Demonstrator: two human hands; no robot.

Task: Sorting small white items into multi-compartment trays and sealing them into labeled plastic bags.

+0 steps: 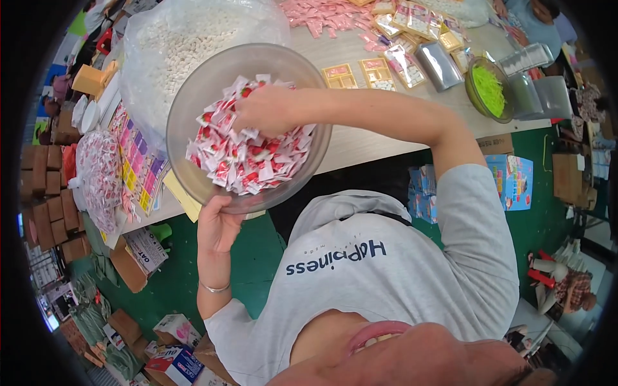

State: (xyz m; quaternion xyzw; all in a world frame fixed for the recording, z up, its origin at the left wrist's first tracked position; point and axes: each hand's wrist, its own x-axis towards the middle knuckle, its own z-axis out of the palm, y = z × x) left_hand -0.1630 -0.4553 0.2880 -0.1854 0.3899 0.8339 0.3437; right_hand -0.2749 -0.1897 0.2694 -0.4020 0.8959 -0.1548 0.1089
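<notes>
A large clear plastic bowl is tilted toward me at the table's near edge, heaped with small red-and-white wrapped sweets. My left hand grips the bowl's lower rim from underneath; a thin bangle sits on that wrist. My right hand reaches over from the right into the top of the heap, with its fingers curled down into the wrappers.
Behind the bowl stands a big clear bag of white pellets. A bag of red-white sweets and coloured sheets lie left. Pink sachets, filled trays and a green bowl lie right. Cardboard boxes crowd the green floor.
</notes>
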